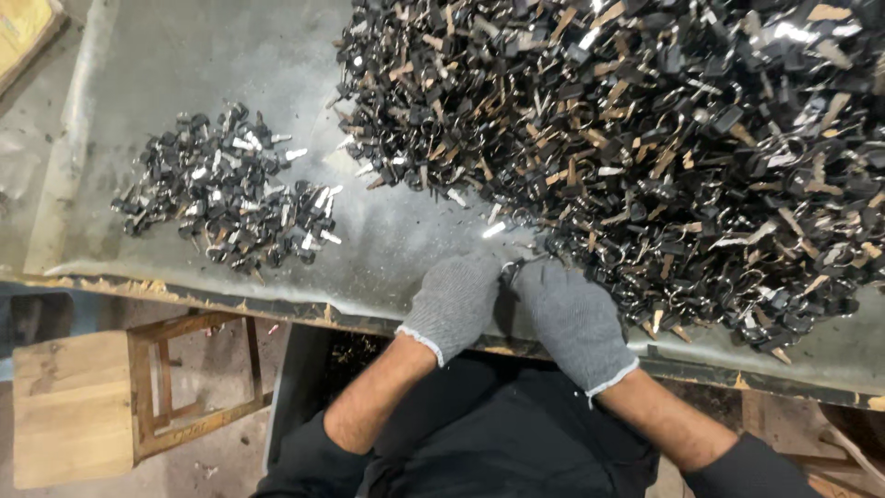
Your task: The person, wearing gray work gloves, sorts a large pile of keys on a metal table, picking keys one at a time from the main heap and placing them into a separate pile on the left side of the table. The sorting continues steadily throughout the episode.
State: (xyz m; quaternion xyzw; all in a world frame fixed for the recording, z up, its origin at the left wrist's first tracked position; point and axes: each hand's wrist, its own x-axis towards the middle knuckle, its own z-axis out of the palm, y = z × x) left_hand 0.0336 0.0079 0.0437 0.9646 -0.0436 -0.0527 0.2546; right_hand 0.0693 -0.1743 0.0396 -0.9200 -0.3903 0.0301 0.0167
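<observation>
Two grey knitted-gloved hands, left [454,302] and right [573,318], meet closed around a small metal key ring [510,270] at the grey table [387,249] edge, beside a large heap of black-headed keys [645,138].

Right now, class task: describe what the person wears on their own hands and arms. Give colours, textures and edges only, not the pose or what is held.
Both the left hand and the right hand wear grey knitted gloves with a speckled weave and a thin white rolled edge at the wrist. The forearms are bare. Dark sleeves are pushed up near the elbows. No markings show.
</observation>
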